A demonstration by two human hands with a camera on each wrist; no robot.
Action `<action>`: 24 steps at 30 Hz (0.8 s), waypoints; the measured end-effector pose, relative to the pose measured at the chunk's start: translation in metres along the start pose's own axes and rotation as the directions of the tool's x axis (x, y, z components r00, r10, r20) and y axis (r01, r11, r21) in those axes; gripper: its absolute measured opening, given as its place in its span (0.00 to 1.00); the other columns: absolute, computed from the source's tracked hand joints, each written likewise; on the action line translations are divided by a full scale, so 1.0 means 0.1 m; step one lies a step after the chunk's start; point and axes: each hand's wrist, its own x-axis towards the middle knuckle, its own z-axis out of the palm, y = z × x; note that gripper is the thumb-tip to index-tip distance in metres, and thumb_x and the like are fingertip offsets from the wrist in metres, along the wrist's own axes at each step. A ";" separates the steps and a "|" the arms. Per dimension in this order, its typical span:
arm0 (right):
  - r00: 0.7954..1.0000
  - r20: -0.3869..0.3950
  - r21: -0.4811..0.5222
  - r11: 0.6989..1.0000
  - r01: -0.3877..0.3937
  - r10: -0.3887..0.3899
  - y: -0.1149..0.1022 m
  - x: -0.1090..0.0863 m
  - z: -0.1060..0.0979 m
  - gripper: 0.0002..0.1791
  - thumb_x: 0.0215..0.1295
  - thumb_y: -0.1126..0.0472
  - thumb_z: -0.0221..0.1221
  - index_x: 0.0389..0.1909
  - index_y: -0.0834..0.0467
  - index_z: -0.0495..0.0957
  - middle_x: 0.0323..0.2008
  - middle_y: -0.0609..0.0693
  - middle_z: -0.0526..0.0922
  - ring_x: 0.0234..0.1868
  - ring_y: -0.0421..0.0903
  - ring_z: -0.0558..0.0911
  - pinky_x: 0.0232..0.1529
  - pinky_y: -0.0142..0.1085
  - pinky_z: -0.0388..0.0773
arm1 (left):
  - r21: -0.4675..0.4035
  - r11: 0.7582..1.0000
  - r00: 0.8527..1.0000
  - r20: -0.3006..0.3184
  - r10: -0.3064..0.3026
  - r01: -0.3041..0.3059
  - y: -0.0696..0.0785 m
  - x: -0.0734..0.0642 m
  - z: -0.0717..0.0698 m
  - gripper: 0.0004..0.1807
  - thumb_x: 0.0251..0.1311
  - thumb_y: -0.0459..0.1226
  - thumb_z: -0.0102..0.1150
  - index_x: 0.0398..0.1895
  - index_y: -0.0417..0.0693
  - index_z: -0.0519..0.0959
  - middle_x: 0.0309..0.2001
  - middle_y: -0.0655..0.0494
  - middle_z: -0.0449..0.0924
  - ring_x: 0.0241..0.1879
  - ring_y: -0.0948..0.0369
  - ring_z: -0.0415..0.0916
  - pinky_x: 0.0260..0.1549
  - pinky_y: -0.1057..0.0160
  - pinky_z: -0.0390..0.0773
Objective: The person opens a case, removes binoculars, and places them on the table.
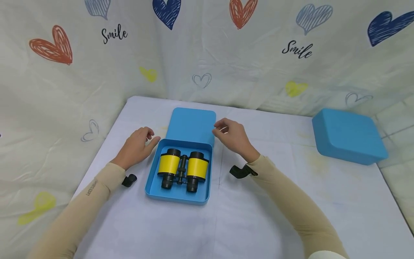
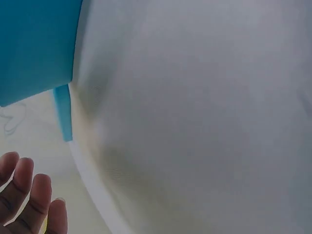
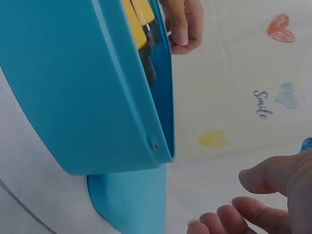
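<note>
Head: I observe a white cloth-covered table [image 1: 161, 230] before a heart-printed curtain [image 1: 103, 75]. Yellow-and-black binoculars [image 1: 182, 167] lie in an open blue rectangular box [image 1: 176, 198], barrels running front to back, narrow ends nearer; left hand [image 1: 136, 146] and right hand [image 1: 233, 135] flank it, fingers loosely bent. Left wrist: fingers slightly parted. Right wrist: thumb narrowly apart from forefinger.

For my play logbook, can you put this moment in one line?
left hand: empty, beside case | right hand: empty, by lid | lid: open | binoculars: in case | box: far right
</note>
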 end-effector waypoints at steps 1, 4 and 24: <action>1.000 -0.001 0.004 1.000 0.020 -0.020 -0.02 -0.02 0.00 0.18 0.72 0.53 0.61 0.54 0.60 0.81 0.51 0.56 0.87 0.51 0.54 0.87 0.50 0.48 0.86 | 0.003 1.000 1.000 0.001 0.003 -0.003 0.01 -0.03 0.00 0.26 0.77 0.52 0.51 0.58 0.36 0.73 0.49 0.39 0.78 0.49 0.47 0.74 0.50 0.47 0.80; 0.997 0.003 0.018 0.997 0.071 -0.071 -0.08 -0.09 0.00 0.17 0.72 0.54 0.62 0.54 0.61 0.81 0.50 0.56 0.87 0.49 0.54 0.88 0.51 0.48 0.86 | -0.012 1.000 1.000 0.007 -0.008 0.008 0.05 -0.11 0.01 0.28 0.77 0.54 0.50 0.57 0.36 0.72 0.50 0.39 0.77 0.50 0.46 0.73 0.51 0.47 0.79; 0.942 0.004 -0.035 0.942 0.335 -0.335 -0.38 -0.53 0.23 0.14 0.70 0.60 0.66 0.51 0.63 0.81 0.46 0.56 0.85 0.42 0.48 0.85 0.46 0.41 0.87 | 0.148 0.989 0.999 0.052 -0.013 0.005 0.21 -0.39 0.10 0.40 0.66 0.65 0.57 0.56 0.35 0.72 0.47 0.38 0.77 0.46 0.47 0.71 0.48 0.47 0.75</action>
